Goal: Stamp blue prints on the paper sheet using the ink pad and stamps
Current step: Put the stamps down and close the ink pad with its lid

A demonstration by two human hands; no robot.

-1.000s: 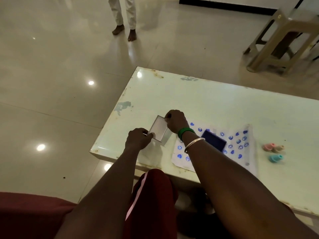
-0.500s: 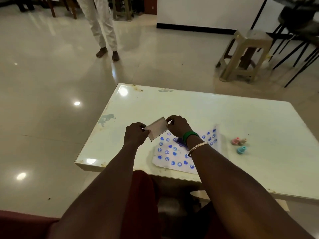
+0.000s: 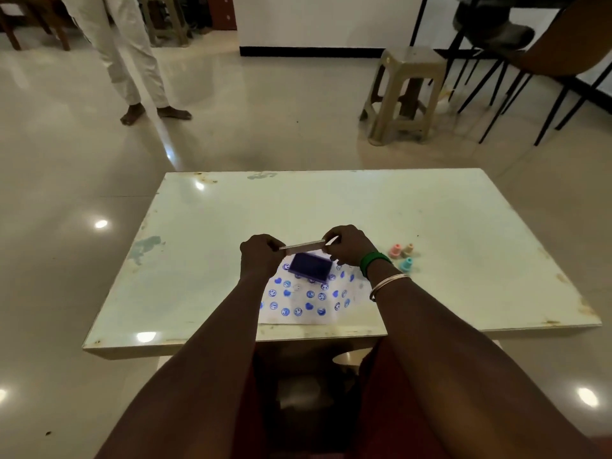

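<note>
Nearest the person, the paper sheet [image 3: 308,301] lies flat at the near edge of the table [image 3: 463,226], already well covered with blue prints of smiley faces and hearts, so the stamping looks largely done. On the far part of the sheet sits the ink pad [image 3: 310,267], an open shallow tray whose dark blue pad fills it to the rim and faces up, uncovered. Just above it both hands hold a thin flat piece, probably the ink pad's lid [image 3: 303,247], seen almost edge-on: the left hand [image 3: 260,256] has its fingers clamped on the left end, and the right hand [image 3: 347,245] pinches the right end between thumb and fingers. The step in hand appears to be closing the pad. To do it well, the lid should be kept level, squared over the tray so all four edges line up, then lowered straight down and pressed evenly, with fingertips kept off the wet ink and the sheet left undisturbed. Farther off to the right, three small stamps [image 3: 402,255] stand upright on the bare table, close together and apart from the sheet.
</note>
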